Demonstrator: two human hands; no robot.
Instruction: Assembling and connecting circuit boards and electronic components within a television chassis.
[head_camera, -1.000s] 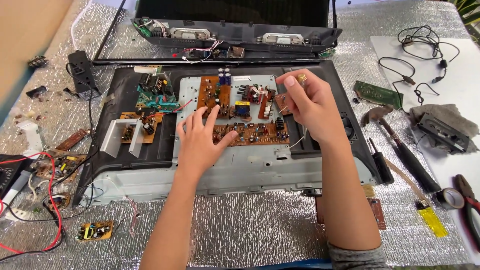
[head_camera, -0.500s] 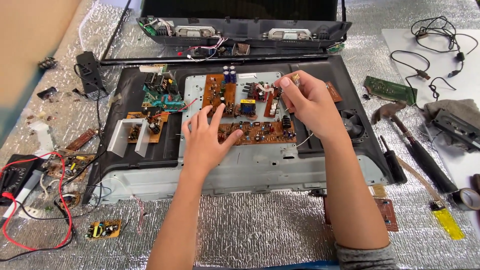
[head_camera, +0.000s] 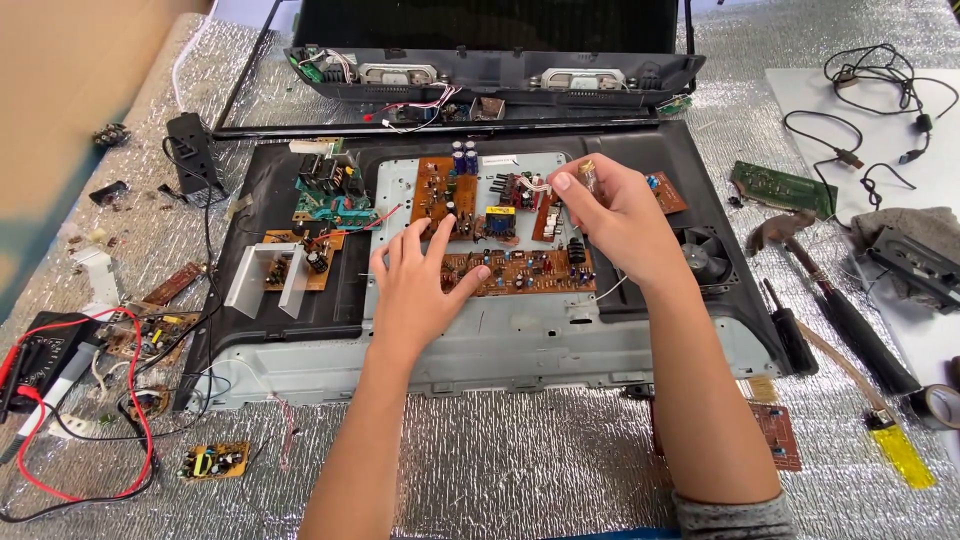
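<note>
Brown circuit board (head_camera: 520, 268), studded with small components, lies on the grey metal chassis (head_camera: 520, 340) of an opened flat-panel set, inside the black rear housing (head_camera: 250, 200). The left hand (head_camera: 415, 290) rests flat on the board's left end, fingers spread, pressing it down. The right hand (head_camera: 620, 215) is raised above the board's right end, thumb and forefinger pinching a small cylindrical part (head_camera: 586, 175); the other fingers are curled. Compared with half a second earlier, the left hand has stayed planted in the same place, while the right hand holds the pinched part a little higher and clearer of the board. By appearance, the part is free of the board, though its leads are hidden. A hammer (head_camera: 800, 250), a screwdriver (head_camera: 790, 330) and loose small boards lie well apart on the foil-covered table (head_camera: 500, 470).
</note>
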